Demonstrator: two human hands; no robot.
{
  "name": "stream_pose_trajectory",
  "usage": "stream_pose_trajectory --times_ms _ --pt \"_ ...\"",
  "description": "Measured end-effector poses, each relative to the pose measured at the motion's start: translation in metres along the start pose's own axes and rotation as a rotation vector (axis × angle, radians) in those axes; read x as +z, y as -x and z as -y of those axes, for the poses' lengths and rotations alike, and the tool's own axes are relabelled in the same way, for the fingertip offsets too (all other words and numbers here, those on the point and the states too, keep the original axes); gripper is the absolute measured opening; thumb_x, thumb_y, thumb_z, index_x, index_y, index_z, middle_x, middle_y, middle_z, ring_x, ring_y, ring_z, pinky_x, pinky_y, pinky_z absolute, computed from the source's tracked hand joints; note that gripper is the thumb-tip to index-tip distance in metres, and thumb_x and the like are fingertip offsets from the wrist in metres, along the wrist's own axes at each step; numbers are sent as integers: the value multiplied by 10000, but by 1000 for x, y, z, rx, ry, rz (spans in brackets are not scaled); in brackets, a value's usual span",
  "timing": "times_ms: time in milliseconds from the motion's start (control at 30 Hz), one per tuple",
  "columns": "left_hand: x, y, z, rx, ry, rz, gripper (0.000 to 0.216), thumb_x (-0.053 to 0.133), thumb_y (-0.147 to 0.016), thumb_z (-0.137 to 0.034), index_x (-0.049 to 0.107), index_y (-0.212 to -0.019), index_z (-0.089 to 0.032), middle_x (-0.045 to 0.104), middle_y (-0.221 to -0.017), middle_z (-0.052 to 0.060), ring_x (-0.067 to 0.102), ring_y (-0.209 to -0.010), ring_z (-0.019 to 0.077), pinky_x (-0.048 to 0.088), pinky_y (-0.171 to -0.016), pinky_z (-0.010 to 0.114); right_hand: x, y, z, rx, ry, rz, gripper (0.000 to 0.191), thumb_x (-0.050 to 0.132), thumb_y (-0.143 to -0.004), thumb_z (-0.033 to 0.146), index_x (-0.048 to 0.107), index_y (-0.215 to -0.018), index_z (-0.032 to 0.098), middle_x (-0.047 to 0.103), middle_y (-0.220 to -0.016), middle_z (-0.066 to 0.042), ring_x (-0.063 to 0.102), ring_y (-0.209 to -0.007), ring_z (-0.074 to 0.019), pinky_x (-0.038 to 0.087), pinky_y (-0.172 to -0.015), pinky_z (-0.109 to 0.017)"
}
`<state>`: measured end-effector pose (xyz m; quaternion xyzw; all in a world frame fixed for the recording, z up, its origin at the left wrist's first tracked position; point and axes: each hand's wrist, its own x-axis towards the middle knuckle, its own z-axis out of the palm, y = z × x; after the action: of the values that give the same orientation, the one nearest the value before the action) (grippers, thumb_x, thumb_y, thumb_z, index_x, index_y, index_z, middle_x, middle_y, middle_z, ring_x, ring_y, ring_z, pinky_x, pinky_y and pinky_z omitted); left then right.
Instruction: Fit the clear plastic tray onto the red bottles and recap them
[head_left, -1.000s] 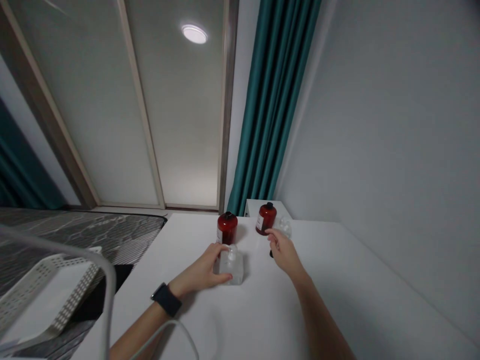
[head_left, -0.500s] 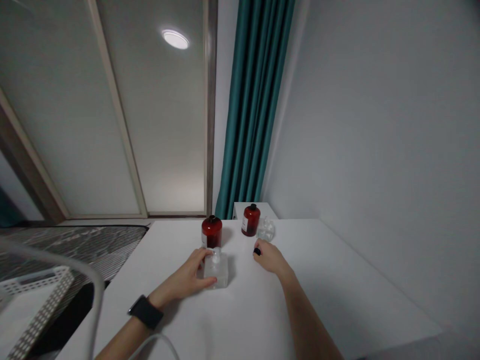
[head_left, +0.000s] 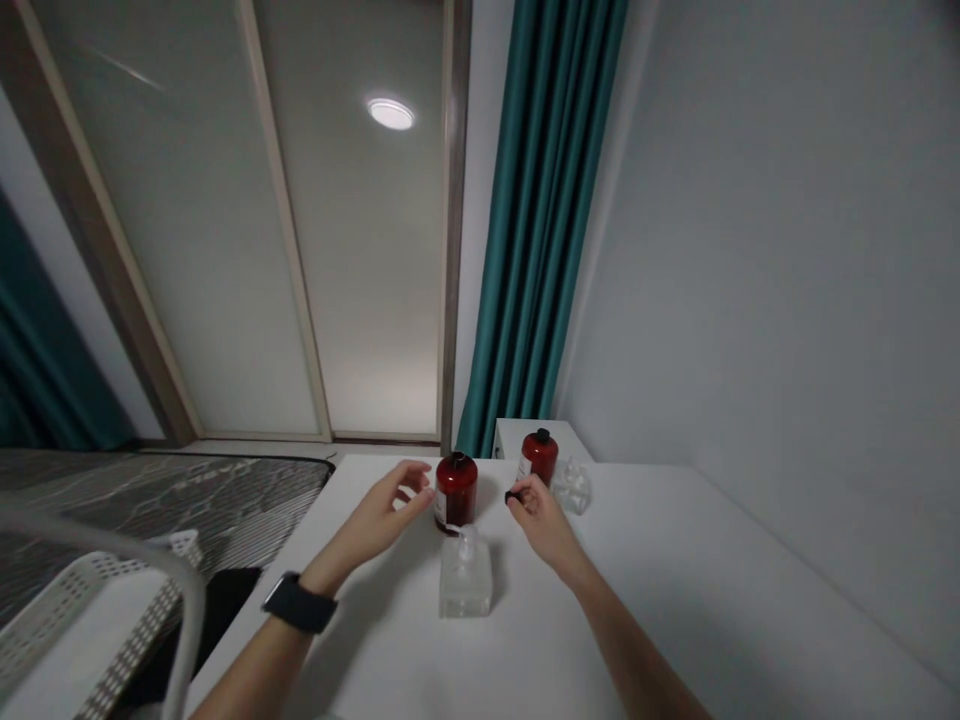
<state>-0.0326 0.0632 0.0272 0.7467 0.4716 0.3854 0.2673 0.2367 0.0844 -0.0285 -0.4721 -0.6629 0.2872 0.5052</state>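
My left hand [head_left: 388,512], with a dark watch on the wrist, is raised just left of the nearer dark red bottle [head_left: 457,495]. Its fingers are apart and hold nothing. Between the fingertips of my right hand [head_left: 546,525] is a small black cap [head_left: 512,497]. The nearer red bottle stands upright and shows a dark open-looking neck. In front of it stands a clear square pump bottle [head_left: 465,580], untouched. Behind my right hand is a second red bottle [head_left: 540,452] with a black cap on top. Beside that one lies a clear, crumpled-looking object [head_left: 571,488] whose kind I cannot make out.
The white table [head_left: 600,620] runs along a grey wall on the right. A white perforated basket [head_left: 142,600] sits low at the left, with a pale curved tube [head_left: 187,610] crossing in front. A small white cabinet [head_left: 517,432] and a green curtain [head_left: 551,220] are beyond the table.
My left hand has let go of the clear pump bottle and moved up beside the nearer red bottle. The right hand still holds the black cap. The camera view has shifted.
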Motion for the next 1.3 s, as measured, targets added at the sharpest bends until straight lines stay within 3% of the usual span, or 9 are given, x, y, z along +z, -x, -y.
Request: stream_pose_trajectory --times_ms 100,233,333,467,600,733,933,1100,1300 --pt "-3 -27 -2 54 -48 -15 542 630 -865 -437 469 -1323 -196 579 -1284 131 571 -1166 278 481 -961 434 4 -22 14 -40 12 10 177 613 -823 383 555 -847 217 580 -755 2 545 -659 -170 441 -623 -296" --pt "-4 -56 11 95 12 202 870 757 -760 -408 317 -1473 -177 450 -1459 189 459 -1333 310 396 -1087 482 12 -50 32 -93 -11 45 170 601 -846 380 575 -879 216 656 -855 -35 607 -771 -196 460 -681 -313" --pt "-4 -68 24 49 35 319 976 800 -707 -405 286 -1493 -143 439 -1470 211 448 -1352 328 334 -1136 512 21 -65 41 -125 -17 83 157 595 -856 365 587 -892 213 671 -871 -38 629 -817 -207 471 -721 -328" --pt "-5 -76 29 84 53 455 765 767 -755 -388 438 -1414 -180 556 -1373 140 546 -1240 294 418 -1068 448 29 -78 51 -174 35 173 90 616 -848 284 624 -918 228 677 -902 -19 625 -866 -204 472 -807 -345" --pt "-5 -77 25 99 1 496 482 704 -819 -380 584 -1238 -173 671 -1155 87 629 -1022 255 489 -935 385 30 -84 58 -191 127 287 86 582 -867 220 623 -941 240 662 -968 -24 619 -935 -207 469 -869 -363" --pt "-3 -71 18 90 -45 440 470 710 -814 -392 580 -1219 -192 667 -1136 70 617 -1005 249 482 -913 365 27 -81 61 -241 147 322 108 572 -870 179 619 -938 248 646 -1013 -33 613 -1005 -217 467 -918 -380" --pt "3 -63 5 -34 -187 361 443 726 -776 -456 578 -1091 -182 662 -1010 60 610 -844 241 466 -753 338 17 -76 61 -209 144 402 118 567 -888 164 601 -956 255 636 -1035 -37 616 -1029 -224 474 -926 -388" --pt "5 -63 1 -56 -208 367 390 716 -784 -465 567 -1013 -187 648 -973 52 595 -824 237 447 -735 333 13 -74 60 -202 172 466 134 577 -884 146 605 -952 258 635 -1028 -41 614 -1014 -230 476 -911 -390" --pt "5 -62 2 -57 -158 376 402 722 -787 -449 560 -1049 -190 650 -995 48 588 -841 229 450 -754 331 8 -72 66 -291 196 497 210 554 -864 78 593 -959 261 650 -1059 -40 579 -1082 -243 467 -936 -402"
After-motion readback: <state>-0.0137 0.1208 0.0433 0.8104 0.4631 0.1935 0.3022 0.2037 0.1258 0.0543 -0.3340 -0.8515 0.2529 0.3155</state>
